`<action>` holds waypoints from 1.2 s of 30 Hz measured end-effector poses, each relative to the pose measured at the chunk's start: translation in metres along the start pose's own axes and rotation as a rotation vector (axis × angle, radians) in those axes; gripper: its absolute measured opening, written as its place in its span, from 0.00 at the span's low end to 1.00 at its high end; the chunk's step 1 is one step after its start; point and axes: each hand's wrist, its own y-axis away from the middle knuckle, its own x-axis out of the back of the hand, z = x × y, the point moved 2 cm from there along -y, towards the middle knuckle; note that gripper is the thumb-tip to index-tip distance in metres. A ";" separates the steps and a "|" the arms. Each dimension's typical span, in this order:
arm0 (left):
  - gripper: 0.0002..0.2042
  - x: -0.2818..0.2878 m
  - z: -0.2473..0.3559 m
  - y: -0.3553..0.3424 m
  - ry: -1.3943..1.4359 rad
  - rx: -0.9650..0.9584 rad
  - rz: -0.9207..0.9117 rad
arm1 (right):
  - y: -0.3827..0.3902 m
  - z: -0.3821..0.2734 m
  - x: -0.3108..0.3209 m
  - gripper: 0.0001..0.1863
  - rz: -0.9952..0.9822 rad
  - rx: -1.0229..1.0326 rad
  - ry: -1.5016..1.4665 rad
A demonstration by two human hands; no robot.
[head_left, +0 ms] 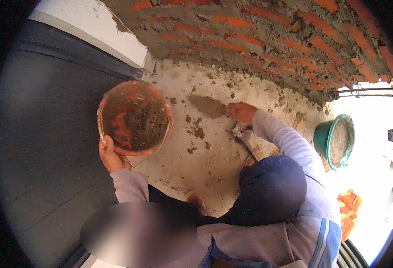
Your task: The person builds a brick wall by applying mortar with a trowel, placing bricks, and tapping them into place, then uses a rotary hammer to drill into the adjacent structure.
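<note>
My left hand (pixel 112 155) is closed on the rim and wire handle of an orange bucket (pixel 166 99), which is tilted so that its inside shows. Grey mortar (pixel 149 120) coats the bottom and walls of the bucket. In my right hand (pixel 242 112) is the handle of a pointed trowel (pixel 206 106), its blade smeared with mortar and turned left toward the bucket. The blade is apart from the bucket, above a pale floor (pixel 169 172) spattered with mortar lumps. Just below my right hand is a hammer-like tool (pixel 249 144), partly hidden by my knee.
A brick wall (pixel 254 40) with rough mortar joints runs along the far side. A dark grey panel (pixel 49 134) stands at the left. To the right are a green bucket (pixel 323 137) filled with grey material and a pile of orange bricks (pixel 349 212).
</note>
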 end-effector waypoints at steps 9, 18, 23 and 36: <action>0.10 -0.021 -0.023 0.008 0.016 0.107 -0.062 | -0.035 0.154 0.110 0.19 0.593 0.240 0.686; 0.06 -0.018 -0.052 0.021 -0.048 0.179 -0.011 | 0.057 -0.060 0.026 0.17 0.650 0.450 0.656; 0.13 0.027 -0.059 0.022 0.186 0.416 0.067 | -0.052 -0.040 0.087 0.23 0.711 0.003 0.683; 0.17 0.046 -0.050 0.024 0.302 0.430 0.132 | 0.044 -0.020 -0.021 0.29 0.205 0.291 0.718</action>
